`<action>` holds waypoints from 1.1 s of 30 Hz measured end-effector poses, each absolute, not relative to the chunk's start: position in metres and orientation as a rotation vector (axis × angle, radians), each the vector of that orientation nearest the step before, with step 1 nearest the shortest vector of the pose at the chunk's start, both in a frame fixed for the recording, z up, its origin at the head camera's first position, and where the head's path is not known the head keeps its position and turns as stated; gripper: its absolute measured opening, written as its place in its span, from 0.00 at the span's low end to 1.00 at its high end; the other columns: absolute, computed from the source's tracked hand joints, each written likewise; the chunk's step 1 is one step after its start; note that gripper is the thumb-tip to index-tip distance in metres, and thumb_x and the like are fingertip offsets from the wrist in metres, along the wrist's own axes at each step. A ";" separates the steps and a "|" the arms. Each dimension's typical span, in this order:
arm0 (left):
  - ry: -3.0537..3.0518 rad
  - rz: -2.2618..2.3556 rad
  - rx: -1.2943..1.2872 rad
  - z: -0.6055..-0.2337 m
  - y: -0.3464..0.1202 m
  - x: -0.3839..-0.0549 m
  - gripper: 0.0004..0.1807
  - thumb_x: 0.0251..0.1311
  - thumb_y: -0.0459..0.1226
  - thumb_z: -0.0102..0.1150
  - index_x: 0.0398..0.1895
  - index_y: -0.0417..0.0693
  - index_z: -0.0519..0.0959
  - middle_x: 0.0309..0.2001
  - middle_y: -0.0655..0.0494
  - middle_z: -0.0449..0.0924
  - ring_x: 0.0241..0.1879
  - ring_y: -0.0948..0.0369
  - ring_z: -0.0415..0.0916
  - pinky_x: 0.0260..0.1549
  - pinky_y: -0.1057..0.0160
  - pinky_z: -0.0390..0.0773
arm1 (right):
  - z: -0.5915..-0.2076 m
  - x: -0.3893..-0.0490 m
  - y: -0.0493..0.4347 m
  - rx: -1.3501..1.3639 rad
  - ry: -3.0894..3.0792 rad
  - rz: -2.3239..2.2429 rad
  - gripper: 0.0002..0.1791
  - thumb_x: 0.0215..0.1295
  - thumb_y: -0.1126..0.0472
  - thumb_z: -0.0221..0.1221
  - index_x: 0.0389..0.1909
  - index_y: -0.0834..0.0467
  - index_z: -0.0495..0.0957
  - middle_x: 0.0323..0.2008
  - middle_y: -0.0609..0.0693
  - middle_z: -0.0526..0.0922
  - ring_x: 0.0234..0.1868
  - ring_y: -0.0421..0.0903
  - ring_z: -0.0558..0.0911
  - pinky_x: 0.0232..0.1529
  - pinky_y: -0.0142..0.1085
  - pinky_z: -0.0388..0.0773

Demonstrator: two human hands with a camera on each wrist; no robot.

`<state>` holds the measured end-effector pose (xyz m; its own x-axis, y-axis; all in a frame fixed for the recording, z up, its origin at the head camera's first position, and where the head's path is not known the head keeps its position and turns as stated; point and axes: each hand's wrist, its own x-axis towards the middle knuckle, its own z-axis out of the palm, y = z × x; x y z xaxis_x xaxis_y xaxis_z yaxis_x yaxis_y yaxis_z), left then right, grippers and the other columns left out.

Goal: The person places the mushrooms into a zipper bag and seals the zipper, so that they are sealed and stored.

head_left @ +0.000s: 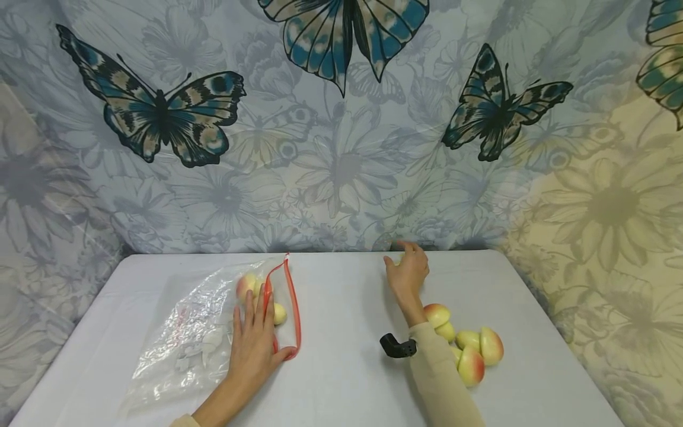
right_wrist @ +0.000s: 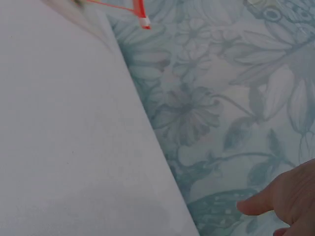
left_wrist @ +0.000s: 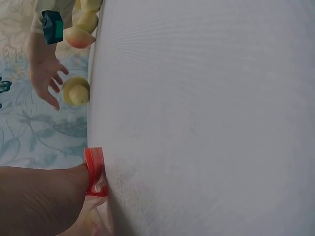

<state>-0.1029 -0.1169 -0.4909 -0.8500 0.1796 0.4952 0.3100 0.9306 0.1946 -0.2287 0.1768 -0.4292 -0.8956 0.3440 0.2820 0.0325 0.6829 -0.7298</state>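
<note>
A clear, crinkled plastic bag (head_left: 181, 332) lies on the white worktop (head_left: 341, 338), its red-rimmed mouth gaping, red-and-yellow fruit (head_left: 246, 286) inside near the rim. The left hand (head_left: 256, 344) rests on it, fingers straight. Right of the bag, across white worktop, the right hand (head_left: 409, 270) is open beside a yellow fruit (left_wrist: 76, 92); more fruit pieces (head_left: 491, 346) sit nearer. The far edge runs just behind the bag.
</note>
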 end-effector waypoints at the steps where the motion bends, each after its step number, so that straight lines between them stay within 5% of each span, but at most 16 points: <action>1: -2.606 -0.368 -0.352 -0.491 -0.117 -0.103 0.69 0.23 0.54 0.82 0.71 0.30 0.58 0.73 0.36 0.53 0.72 0.37 0.46 0.65 0.34 0.50 | -0.431 -0.229 0.177 -0.340 -2.505 1.068 0.31 0.59 0.62 0.66 0.62 0.68 0.70 0.65 0.69 0.64 0.68 0.67 0.59 0.65 0.63 0.53; 8: -2.609 -0.358 -0.344 -0.492 -0.117 -0.102 0.69 0.23 0.54 0.82 0.71 0.31 0.58 0.73 0.36 0.54 0.72 0.37 0.46 0.65 0.35 0.50 | -0.445 -0.226 0.174 -0.470 -2.592 1.160 0.40 0.61 0.60 0.65 0.70 0.68 0.58 0.71 0.70 0.53 0.72 0.68 0.51 0.64 0.66 0.53; 16: -2.612 -0.359 -0.340 -0.493 -0.117 -0.103 0.69 0.23 0.55 0.81 0.72 0.32 0.57 0.72 0.35 0.56 0.73 0.38 0.46 0.66 0.36 0.50 | -0.452 -0.222 0.165 -0.314 -2.634 1.179 0.37 0.56 0.63 0.69 0.66 0.60 0.66 0.66 0.67 0.63 0.62 0.66 0.67 0.51 0.60 0.72; 25: -2.627 -0.372 -0.344 -0.491 -0.117 -0.104 0.68 0.25 0.54 0.81 0.72 0.31 0.58 0.72 0.35 0.57 0.73 0.38 0.46 0.66 0.35 0.49 | -0.456 -0.220 0.153 -0.210 -2.651 1.169 0.29 0.52 0.62 0.73 0.53 0.62 0.72 0.57 0.66 0.71 0.54 0.63 0.74 0.50 0.53 0.73; 33: -2.640 -0.367 -0.340 -0.491 -0.118 -0.104 0.68 0.25 0.55 0.81 0.72 0.32 0.57 0.72 0.35 0.57 0.73 0.38 0.45 0.66 0.35 0.49 | -0.459 -0.211 0.147 0.039 -2.746 1.258 0.39 0.48 0.68 0.72 0.62 0.65 0.66 0.55 0.64 0.78 0.53 0.59 0.78 0.52 0.52 0.74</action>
<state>-0.1036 -0.1177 -0.4907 -0.8681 0.1762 0.4640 0.2959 0.9343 0.1989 -0.2108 0.1468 -0.4588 -0.9923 0.0272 0.1206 -0.0736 0.6541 -0.7528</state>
